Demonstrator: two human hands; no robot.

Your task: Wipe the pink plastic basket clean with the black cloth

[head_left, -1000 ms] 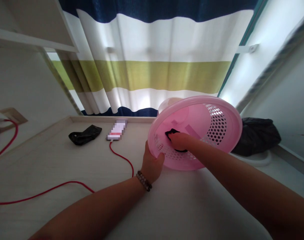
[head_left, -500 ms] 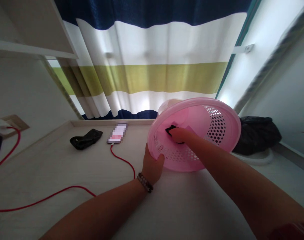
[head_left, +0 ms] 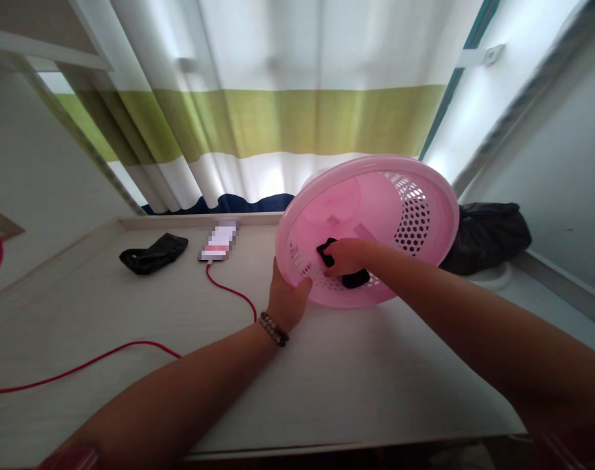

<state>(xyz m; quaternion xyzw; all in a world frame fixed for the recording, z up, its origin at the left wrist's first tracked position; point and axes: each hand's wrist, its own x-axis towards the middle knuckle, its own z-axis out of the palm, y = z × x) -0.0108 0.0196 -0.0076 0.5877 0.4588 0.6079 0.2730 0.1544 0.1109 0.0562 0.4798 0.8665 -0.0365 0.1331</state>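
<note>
A round pink plastic basket point(head_left: 415, 189) with a perforated wall is tipped on its side on a pale table point(head_left: 327, 378), its opening facing me. My left hand point(head_left: 285, 303), a bead bracelet at its wrist, grips the basket's lower left rim. My right hand point(head_left: 349, 256) reaches inside the basket and is closed on a small black piece of cloth point(head_left: 355, 279) that lies against the basket's lower wall.
A second black cloth point(head_left: 153, 253) lies at the table's back left. Beside it sits a phone point(head_left: 219, 240) with a red cable point(head_left: 106, 356) running across the table. A black bag point(head_left: 488, 235) lies right of the basket. A striped curtain point(head_left: 278, 117) hangs behind.
The view has tilted down and shifted. My right hand has drawn back a little toward the basket's rim with the black cloth, and more of the cloth shows below it.
</note>
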